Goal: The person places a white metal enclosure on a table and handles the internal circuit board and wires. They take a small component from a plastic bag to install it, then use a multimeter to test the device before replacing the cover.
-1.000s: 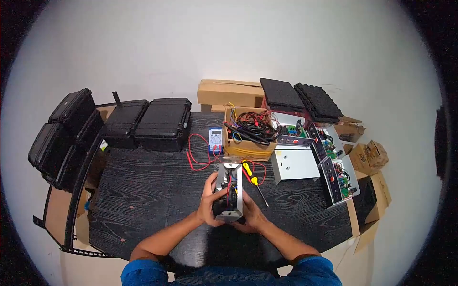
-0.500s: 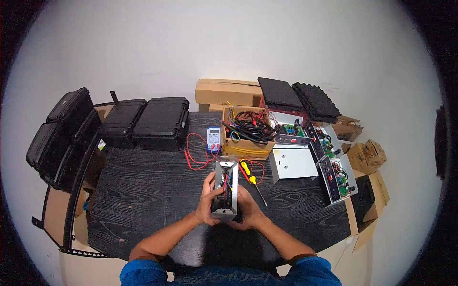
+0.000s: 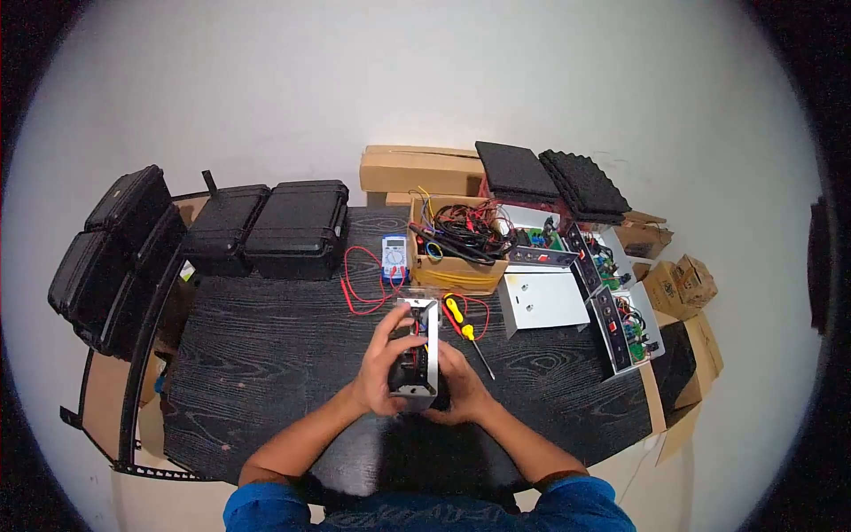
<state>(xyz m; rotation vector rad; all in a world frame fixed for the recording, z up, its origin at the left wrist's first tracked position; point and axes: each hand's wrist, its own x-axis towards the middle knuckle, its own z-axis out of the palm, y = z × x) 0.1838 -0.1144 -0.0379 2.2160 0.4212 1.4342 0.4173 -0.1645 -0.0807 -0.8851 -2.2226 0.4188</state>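
Observation:
An open metal enclosure is held upright over the near edge of the table, with wires and dark parts visible inside it. My left hand grips its left side, the fingers reaching across the open face near the wires. On the other side, my right hand is closed around the enclosure's lower right, with some fingers hidden behind it. Just beyond lies a yellow and black screwdriver. A blue-edged multimeter with red test leads rests farther back.
A cardboard box full of cables stands behind the enclosure. To its right are a white metal cover and several opened units with circuit boards. Black hard cases sit at the left. Foam sheets lie at the back right.
My left hand's fingers have lifted and spread higher across the enclosure's open face. The enclosure has shifted slightly left; my right hand stays on its right side.

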